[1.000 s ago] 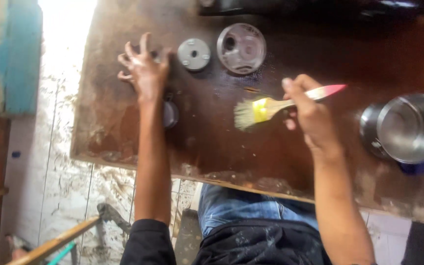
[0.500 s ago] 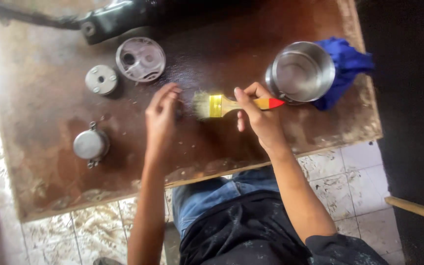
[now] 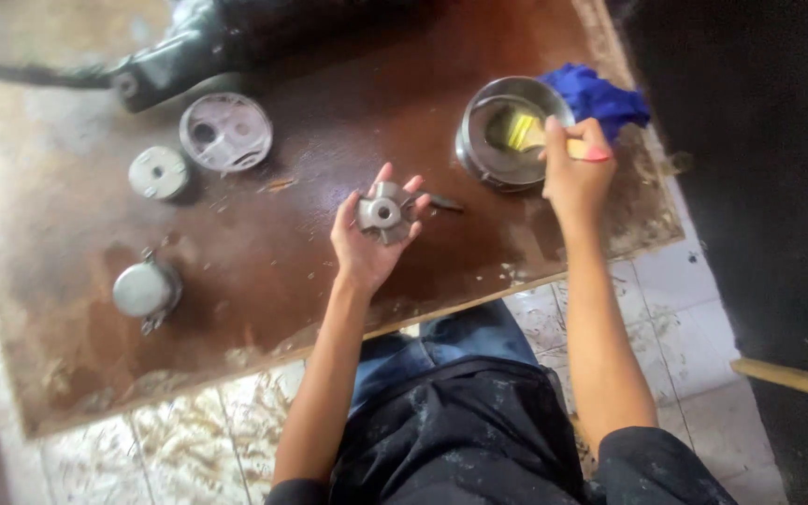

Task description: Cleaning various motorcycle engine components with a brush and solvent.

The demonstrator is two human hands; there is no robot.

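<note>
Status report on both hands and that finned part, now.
Left hand palm up, holding finned metal part. Right hand holding brush, bristles dipped in steel bowl. Nothing between the hands.

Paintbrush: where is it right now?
Head view, right side: the paintbrush is in the right hand, bristles dipped into the metal bowl, beside the blue cloth.

left hand (image 3: 371, 234) palm up, fingers cupped and loosely spread; right hand (image 3: 574, 178) fisted, forearm extended forward
</note>
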